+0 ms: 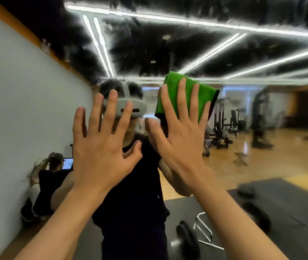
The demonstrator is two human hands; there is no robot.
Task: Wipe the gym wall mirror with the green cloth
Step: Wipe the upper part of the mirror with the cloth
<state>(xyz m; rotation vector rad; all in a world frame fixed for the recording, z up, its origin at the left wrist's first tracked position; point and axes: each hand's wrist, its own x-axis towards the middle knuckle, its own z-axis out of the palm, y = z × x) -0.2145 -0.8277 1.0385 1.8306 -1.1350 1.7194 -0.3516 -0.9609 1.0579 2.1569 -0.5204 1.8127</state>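
The gym wall mirror [243, 113] fills the view and shows streaks and smears in its upper part. My right hand [181, 136] lies flat with straight, spread fingers on the folded green cloth [190, 91], pressing it against the glass at about head height. My left hand [102, 145] is raised beside it, to the left, fingers straight and spread, palm toward the mirror; I cannot tell whether it touches the glass. It holds nothing. My own reflection stands behind both hands.
A white wall [27, 100] meets the mirror on the left. Reflected in the glass: a seated person with a laptop [50, 175] low on the left, a barbell with plates [188, 239] on black mats, gym machines [222, 126] on a wooden floor.
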